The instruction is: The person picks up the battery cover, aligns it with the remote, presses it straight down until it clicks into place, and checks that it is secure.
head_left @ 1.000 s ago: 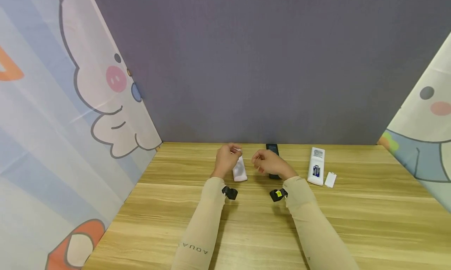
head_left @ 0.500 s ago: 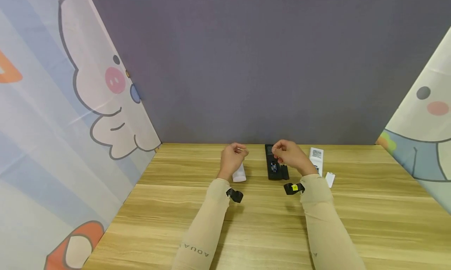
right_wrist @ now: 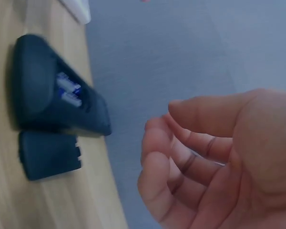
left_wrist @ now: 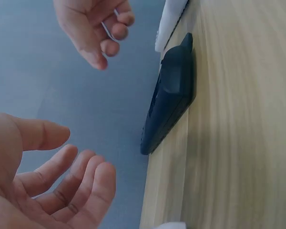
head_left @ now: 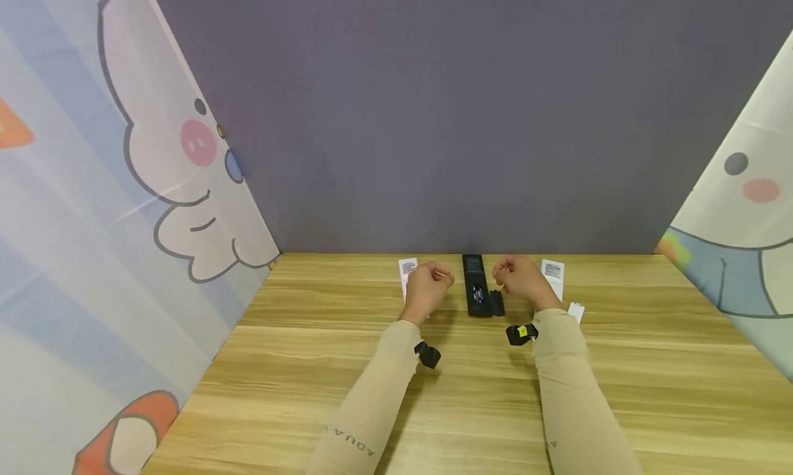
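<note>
A black remote control point(head_left: 474, 275) lies back up on the table, batteries point(right_wrist: 69, 89) showing in its uncovered compartment. Its black battery cover point(head_left: 497, 303) rests against its right side. My left hand point(head_left: 427, 290) hovers left of this remote, fingers loosely bent, holding nothing. Partly behind that hand is a white remote point(head_left: 406, 267). Above and just right of the black cover is my right hand point(head_left: 519, 278), its fingers loosely curled around nothing. A second white remote point(head_left: 553, 274) lies beyond the right hand, its lower part hidden by the hand and wrist.
A small white battery cover point(head_left: 576, 312) lies right of the second white remote. The wooden table point(head_left: 471, 406) ends at a grey upright panel point(head_left: 421, 117). Cartoon-printed curtains point(head_left: 68, 206) hang at both sides.
My left hand has moved right, off the first white remote and toward the black one. My right hand has moved right, uncovering the black remote and its cover. Both hands stay without an object.
</note>
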A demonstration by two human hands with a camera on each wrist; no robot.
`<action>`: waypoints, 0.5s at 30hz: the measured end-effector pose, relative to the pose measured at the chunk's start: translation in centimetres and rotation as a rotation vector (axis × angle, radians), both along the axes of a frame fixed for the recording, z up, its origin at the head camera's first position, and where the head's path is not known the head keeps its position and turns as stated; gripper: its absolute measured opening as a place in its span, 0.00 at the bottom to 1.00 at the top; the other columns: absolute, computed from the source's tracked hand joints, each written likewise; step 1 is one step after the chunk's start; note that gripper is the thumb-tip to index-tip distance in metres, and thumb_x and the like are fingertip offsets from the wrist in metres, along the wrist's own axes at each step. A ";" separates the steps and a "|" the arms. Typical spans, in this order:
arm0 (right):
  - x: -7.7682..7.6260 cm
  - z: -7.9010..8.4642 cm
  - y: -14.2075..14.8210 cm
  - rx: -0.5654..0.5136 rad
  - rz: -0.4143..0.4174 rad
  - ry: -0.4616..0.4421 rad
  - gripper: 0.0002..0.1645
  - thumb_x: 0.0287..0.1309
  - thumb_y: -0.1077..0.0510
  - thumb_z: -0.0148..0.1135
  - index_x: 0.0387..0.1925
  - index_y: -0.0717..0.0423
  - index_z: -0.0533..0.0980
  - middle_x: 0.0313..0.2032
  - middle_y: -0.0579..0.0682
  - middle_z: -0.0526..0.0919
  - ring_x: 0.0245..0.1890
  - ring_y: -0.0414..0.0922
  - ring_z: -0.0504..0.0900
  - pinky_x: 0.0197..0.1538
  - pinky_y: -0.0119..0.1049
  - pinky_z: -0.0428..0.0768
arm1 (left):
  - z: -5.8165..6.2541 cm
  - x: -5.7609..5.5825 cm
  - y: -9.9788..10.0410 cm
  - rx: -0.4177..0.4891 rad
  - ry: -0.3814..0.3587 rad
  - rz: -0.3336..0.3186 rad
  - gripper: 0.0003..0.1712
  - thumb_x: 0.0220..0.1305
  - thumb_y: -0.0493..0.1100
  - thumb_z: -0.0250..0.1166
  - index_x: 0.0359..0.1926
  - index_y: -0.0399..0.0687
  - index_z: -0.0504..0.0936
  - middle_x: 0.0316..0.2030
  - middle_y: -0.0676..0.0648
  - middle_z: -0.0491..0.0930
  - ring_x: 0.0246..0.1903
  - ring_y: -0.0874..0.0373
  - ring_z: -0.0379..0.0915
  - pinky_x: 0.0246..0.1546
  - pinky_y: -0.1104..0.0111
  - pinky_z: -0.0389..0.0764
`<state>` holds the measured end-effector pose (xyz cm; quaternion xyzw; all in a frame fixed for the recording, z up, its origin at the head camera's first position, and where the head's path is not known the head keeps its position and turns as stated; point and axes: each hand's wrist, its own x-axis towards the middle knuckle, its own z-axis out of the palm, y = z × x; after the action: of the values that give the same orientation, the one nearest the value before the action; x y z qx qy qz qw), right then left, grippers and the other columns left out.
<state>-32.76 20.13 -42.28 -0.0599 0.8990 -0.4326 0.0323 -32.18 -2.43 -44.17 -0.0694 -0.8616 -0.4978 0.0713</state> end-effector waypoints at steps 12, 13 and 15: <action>-0.1 -2.3 -0.4 0.170 -0.051 -0.075 0.08 0.70 0.63 0.53 0.43 0.64 0.76 0.25 0.57 0.83 0.22 0.44 0.79 0.30 0.36 0.78 | -1.2 0.3 1.7 -0.083 -0.067 -0.016 0.10 0.66 0.43 0.67 0.46 0.48 0.88 0.33 0.50 0.86 0.28 0.62 0.78 0.28 0.69 0.77; 0.0 -2.3 -0.4 0.173 -0.061 -0.083 0.07 0.70 0.63 0.54 0.43 0.64 0.75 0.24 0.56 0.83 0.21 0.44 0.78 0.29 0.36 0.77 | -1.2 0.3 1.9 -0.091 -0.071 -0.016 0.10 0.66 0.43 0.68 0.46 0.48 0.87 0.34 0.50 0.87 0.29 0.61 0.79 0.29 0.69 0.78; 0.0 -2.3 -0.5 0.167 -0.080 -0.102 0.07 0.70 0.63 0.55 0.43 0.64 0.74 0.24 0.55 0.81 0.20 0.43 0.77 0.27 0.35 0.77 | -1.2 0.2 2.2 -0.105 -0.085 -0.015 0.10 0.66 0.44 0.68 0.47 0.48 0.87 0.34 0.50 0.86 0.30 0.61 0.79 0.30 0.69 0.78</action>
<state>-32.73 19.67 -44.63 0.0008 0.9307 -0.3598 0.0656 -32.02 -0.23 -45.39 -0.0582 -0.8882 -0.4550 0.0270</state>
